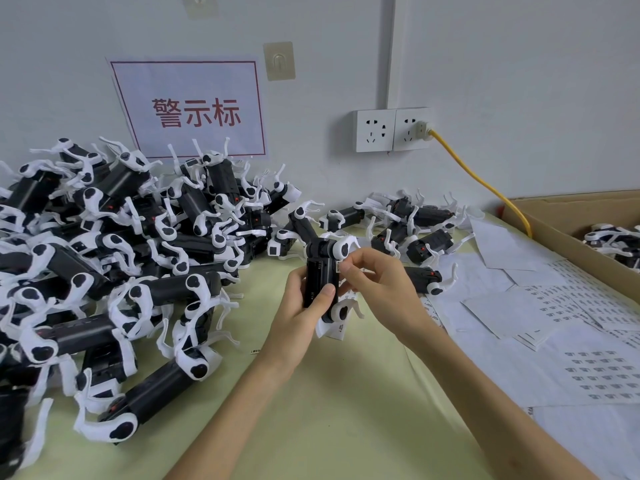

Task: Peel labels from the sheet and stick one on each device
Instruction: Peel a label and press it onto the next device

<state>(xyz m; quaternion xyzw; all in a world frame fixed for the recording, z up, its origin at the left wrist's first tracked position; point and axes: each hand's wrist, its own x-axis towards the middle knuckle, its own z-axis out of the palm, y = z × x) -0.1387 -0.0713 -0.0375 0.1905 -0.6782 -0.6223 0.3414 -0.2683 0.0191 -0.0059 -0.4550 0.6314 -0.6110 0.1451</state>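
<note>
My left hand (300, 311) grips a black device with white legs (320, 271) upright above the middle of the table, thumb across its front. My right hand (375, 280) pinches a small white label (338, 266) against the device's right side near the top. A strip of label backing (334, 329) hangs below the device, partly hidden by it. Label sheets (568, 306) printed with rows of small labels lie flat on the table to the right.
A big heap of black-and-white devices (114, 258) fills the left of the table, with several more (415, 226) by the wall. A cardboard box (571, 233) holding devices stands at the right. A yellow cable (485, 188) runs from the wall socket (393, 129).
</note>
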